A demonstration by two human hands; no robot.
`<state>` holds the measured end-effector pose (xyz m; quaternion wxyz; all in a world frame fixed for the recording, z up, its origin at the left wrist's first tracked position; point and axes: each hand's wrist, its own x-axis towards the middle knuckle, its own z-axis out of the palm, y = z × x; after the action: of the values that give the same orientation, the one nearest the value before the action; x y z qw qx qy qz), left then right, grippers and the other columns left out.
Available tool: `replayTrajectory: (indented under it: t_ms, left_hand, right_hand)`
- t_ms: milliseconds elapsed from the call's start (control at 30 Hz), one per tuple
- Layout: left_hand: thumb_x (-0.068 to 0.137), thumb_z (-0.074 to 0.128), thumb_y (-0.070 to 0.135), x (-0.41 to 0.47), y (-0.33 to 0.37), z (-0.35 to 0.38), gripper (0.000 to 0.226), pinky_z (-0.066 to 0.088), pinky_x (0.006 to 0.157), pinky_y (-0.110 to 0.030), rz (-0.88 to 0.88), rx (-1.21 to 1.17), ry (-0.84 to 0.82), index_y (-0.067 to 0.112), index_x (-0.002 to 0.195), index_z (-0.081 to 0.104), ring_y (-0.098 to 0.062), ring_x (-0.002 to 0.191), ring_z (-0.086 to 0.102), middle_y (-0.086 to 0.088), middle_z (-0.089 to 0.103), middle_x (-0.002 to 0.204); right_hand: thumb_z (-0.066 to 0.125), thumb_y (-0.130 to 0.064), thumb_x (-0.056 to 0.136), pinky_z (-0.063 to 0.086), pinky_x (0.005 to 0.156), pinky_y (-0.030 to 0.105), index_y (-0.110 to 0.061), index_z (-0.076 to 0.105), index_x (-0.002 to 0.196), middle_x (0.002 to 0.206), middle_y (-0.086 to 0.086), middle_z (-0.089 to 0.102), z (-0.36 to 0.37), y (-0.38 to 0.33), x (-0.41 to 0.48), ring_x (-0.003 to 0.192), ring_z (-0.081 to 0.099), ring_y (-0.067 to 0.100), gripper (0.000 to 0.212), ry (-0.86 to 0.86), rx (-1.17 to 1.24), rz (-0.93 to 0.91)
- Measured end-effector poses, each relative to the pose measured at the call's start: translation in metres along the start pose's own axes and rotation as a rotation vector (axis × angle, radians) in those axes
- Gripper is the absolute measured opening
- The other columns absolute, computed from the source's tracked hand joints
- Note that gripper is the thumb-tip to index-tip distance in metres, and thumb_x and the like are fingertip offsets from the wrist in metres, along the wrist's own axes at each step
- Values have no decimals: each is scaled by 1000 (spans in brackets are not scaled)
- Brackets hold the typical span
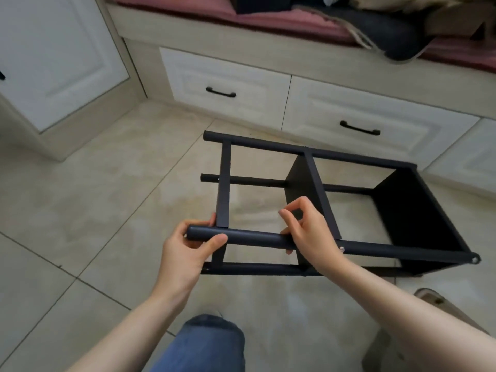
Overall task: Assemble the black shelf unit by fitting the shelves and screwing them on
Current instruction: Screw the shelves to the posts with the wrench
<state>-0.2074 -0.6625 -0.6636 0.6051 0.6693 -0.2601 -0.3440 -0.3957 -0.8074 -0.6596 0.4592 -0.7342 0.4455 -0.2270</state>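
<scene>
Left hand (188, 245) wraps the free end of the near pole (255, 237). Right hand (308, 232) curls round it further along, thumb and forefinger pinched above it, on what we can't tell. Pole runs left-right across us. End shelf (224, 183) butts it between our hands, nearer the left; no screw head shows there, so probably next. Shelf unit (418, 210) lies on its side on the floor (107, 210), drawers (230, 84) beyond.

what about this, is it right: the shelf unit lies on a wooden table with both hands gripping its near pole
Not quite. The head view shows the shelf unit lying on a tiled floor, not on a wooden table. The rest holds: the left hand and the right hand both grip its near pole.
</scene>
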Motion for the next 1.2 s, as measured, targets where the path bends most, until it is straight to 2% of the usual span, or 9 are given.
replayTrajectory:
  t_ms: [100, 400, 533, 633, 833, 933, 1000, 1100, 1200]
  left_hand:
    - [69, 85, 11, -3, -21, 1, 40, 52, 67, -9, -48, 34, -40, 12, 103, 63, 1, 86, 72, 18, 76, 103]
    - [61, 91, -3, -10, -66, 0, 47, 54, 70, -12, -96, 122, -100, 12, 98, 66, -6, 89, 75, 14, 78, 101]
    - [59, 93, 1, -15, -74, -3, 51, 52, 81, -10, -92, 188, -143, 24, 99, 72, -2, 97, 72, 18, 77, 101]
    - [58, 93, 2, -17, -75, -4, 57, 51, 81, -8, -116, 199, -174, 29, 103, 74, 1, 99, 71, 22, 76, 100]
    - [49, 89, 25, -20, -72, -5, 63, 51, 85, -8, -137, 203, -186, 31, 110, 73, 3, 99, 70, 24, 75, 100]
    - [50, 89, 26, -20, -75, -5, 60, 51, 85, -9, -112, 193, -185, 31, 108, 74, 2, 101, 70, 23, 75, 102]
    - [52, 89, 24, -22, -81, -6, 57, 53, 88, -13, -83, 177, -182, 28, 107, 75, -2, 103, 71, 19, 75, 107]
    - [56, 90, 24, -22, -86, -8, 56, 54, 90, -17, -27, 174, -194, 25, 111, 75, -8, 107, 71, 14, 75, 114]
    - [59, 93, 31, -17, -89, -13, 63, 55, 92, -19, 10, 245, -239, 32, 119, 73, -8, 109, 71, 13, 74, 116]
  right_hand:
    - [55, -35, 98, 60, 65, 36, -27, 47, 97, 63, 2, 70, -1, 16, -6, 54, 68, 15, 11, -32, -35, 31]
    - [57, -35, 95, 62, 61, 37, -30, 48, 95, 67, 0, 71, 1, 50, -21, 62, 71, 13, 11, -81, -90, 113]
    - [57, -36, 95, 62, 63, 40, -30, 47, 94, 69, -2, 73, 5, 59, -26, 61, 71, 14, 11, -149, -118, 145]
    - [55, -40, 92, 61, 62, 39, -30, 47, 93, 68, 0, 72, 7, 62, -29, 62, 71, 12, 13, -162, -152, 128]
    - [49, -51, 88, 60, 70, 29, -35, 46, 93, 71, -5, 72, 5, 65, -17, 70, 69, 3, 17, -272, -252, 98]
    - [59, -36, 92, 59, 65, 25, -29, 53, 92, 78, -13, 73, 7, 60, 4, 70, 70, 2, 9, -290, -157, 36]
    - [61, -27, 94, 58, 64, 19, -24, 56, 92, 79, -8, 74, 11, 56, 22, 74, 71, 1, 6, -261, -113, -4]
    - [59, -25, 95, 58, 68, 18, -20, 57, 98, 86, -5, 72, 20, 50, 51, 82, 70, 0, 6, -216, -98, -53]
    - [59, -28, 97, 57, 71, 19, -21, 56, 102, 94, -8, 68, 34, 43, 83, 88, 67, 1, 9, -164, -177, -132]
